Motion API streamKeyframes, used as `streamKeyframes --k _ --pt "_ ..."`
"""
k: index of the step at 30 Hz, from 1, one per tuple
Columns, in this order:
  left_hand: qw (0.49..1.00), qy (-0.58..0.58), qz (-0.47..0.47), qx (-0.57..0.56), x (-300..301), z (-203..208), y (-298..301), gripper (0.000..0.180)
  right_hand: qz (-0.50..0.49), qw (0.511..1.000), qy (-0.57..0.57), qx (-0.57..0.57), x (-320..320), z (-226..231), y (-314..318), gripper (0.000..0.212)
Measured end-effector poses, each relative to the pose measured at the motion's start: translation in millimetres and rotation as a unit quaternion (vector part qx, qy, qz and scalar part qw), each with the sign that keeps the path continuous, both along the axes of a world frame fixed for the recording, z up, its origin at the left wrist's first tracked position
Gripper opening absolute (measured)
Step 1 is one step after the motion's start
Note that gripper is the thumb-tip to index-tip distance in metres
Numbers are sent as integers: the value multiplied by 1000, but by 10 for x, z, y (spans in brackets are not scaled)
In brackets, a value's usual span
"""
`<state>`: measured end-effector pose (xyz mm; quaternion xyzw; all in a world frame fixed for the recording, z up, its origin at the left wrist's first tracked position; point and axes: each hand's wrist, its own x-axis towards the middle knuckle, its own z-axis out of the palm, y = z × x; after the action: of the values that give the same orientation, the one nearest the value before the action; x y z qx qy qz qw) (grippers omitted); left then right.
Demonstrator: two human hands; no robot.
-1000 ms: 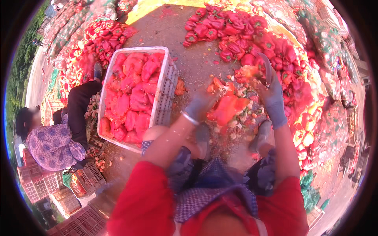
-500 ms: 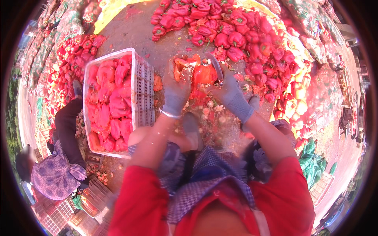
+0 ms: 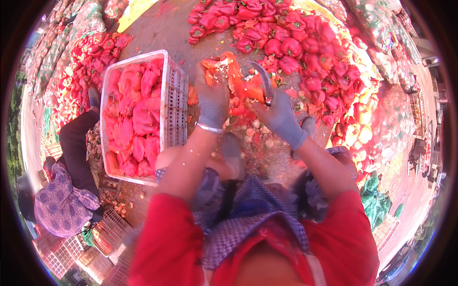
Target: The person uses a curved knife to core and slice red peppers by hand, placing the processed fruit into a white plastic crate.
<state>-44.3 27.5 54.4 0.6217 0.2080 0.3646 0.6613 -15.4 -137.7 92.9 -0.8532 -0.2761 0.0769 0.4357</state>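
Observation:
My left hand, in a grey glove, is closed around a cut-open red bell pepper. The pepper is spread apart, with pale seeds and orange-red inner flesh showing. In my gloved right hand is a knife with a curved blade, its tip pointing up and to the left. My right fingers are close to the pepper's right-hand part; whether they touch it I cannot tell. To the left stands a white plastic crate filled with opened red pepper pieces.
Whole red peppers lie heaped ahead and to the right. Filled mesh sacks stand beyond them. Pepper scraps cover the ground between my feet. At left a person in a purple patterned top sits near another pepper pile.
The pepper has been spread wider, and its flesh now hangs between my hands. The knife blade has come away from the pepper. The crate appears slightly higher in view.

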Motion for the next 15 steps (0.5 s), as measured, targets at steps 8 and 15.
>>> streamKeyframes --k 8,15 --pt "944 -26 2 -329 5 -34 208 22 24 990 17 137 -15 97 15 26" --pt "899 -85 -12 -430 27 121 217 21 -131 918 331 174 80 205 86 41"
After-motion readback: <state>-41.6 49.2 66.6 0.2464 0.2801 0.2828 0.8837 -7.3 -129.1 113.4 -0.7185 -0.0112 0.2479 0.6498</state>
